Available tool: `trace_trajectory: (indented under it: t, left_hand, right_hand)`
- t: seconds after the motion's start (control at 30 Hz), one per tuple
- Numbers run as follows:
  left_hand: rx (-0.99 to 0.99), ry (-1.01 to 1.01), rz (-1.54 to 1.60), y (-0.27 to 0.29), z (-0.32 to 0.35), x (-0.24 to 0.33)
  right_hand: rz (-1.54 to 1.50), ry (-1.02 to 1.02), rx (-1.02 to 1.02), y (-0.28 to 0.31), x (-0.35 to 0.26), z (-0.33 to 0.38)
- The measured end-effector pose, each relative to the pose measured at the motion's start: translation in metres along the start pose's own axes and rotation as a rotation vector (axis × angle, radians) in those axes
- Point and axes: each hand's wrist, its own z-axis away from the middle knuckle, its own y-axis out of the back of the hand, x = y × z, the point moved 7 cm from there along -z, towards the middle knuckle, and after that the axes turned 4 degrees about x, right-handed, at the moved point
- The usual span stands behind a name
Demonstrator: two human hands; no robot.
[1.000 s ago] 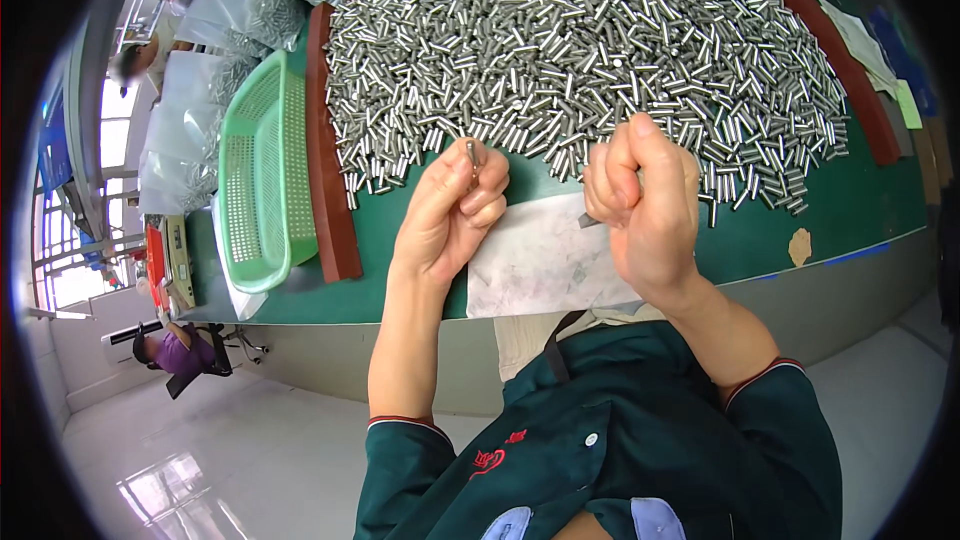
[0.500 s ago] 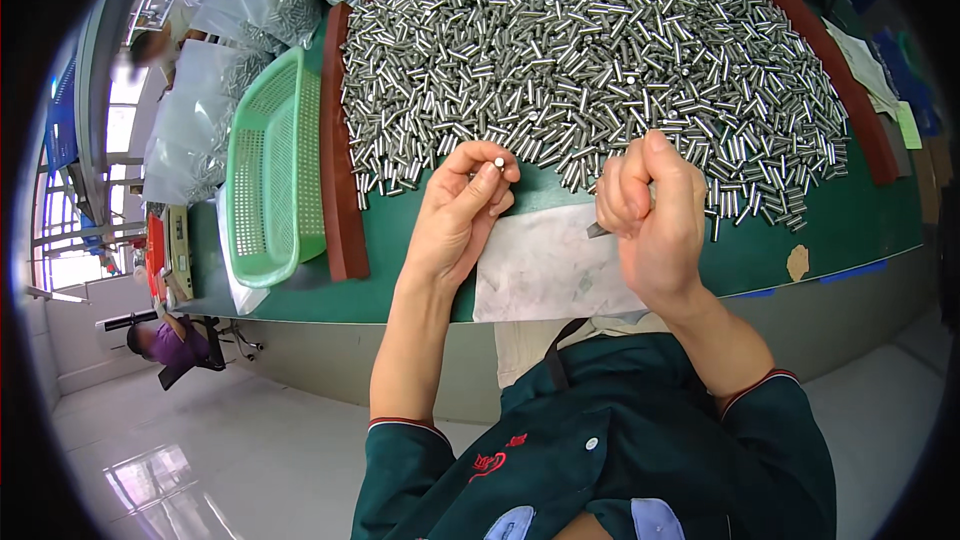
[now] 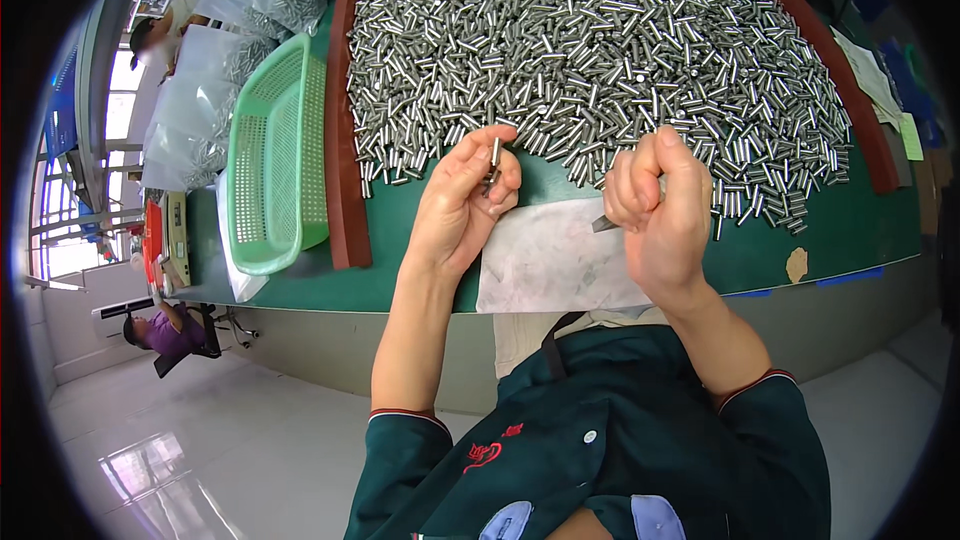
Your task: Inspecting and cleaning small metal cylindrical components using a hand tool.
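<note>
My left hand (image 3: 455, 195) pinches a short shiny metal pin (image 3: 496, 153) between thumb and fingers, and the pin stands nearly upright. My right hand (image 3: 662, 215) is closed in a fist; a dark, flat tip of something (image 3: 603, 224) pokes out below its fingers, and the rest of that thing is hidden. Both hands hover over a stained white cloth (image 3: 560, 258) on the green tabletop. Just beyond them spreads a large heap of similar metal pins (image 3: 600, 50).
Reddish-brown strips (image 3: 345, 140) border the heap at left and right. A green perforated basket (image 3: 240, 180) stands to the left, near clear plastic bags of pins (image 3: 200, 90). Further left sits a scale (image 3: 177, 235). Another person (image 3: 172, 330) in purple is seated in the background.
In my left hand the pin has turned from end-on to showing its long side, and the fingers have shifted around it. My right hand stays closed, nearly in place.
</note>
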Motion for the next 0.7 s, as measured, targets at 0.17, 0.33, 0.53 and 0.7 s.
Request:
trace_trajectory:
  t: [0.17, 0.33, 0.53, 0.7]
  left_hand:
    - [0.013, 0.024, 0.057, 0.002, -0.001, 0.0]
    - [0.042, 0.03, 0.087, 0.003, -0.001, 0.001]
    - [-0.044, 0.008, 0.146, -0.007, -0.001, 0.006]
    - [0.334, -0.26, -0.98, -0.01, 0.002, 0.018]
  right_hand:
    - [-0.038, -0.013, 0.015, 0.002, 0.0, -0.002]
    - [-0.02, -0.042, 0.038, 0.003, 0.002, -0.002]
    - [-0.011, -0.051, 0.044, 0.005, 0.003, -0.002]
    - [-0.006, -0.047, 0.037, 0.005, 0.002, -0.003]
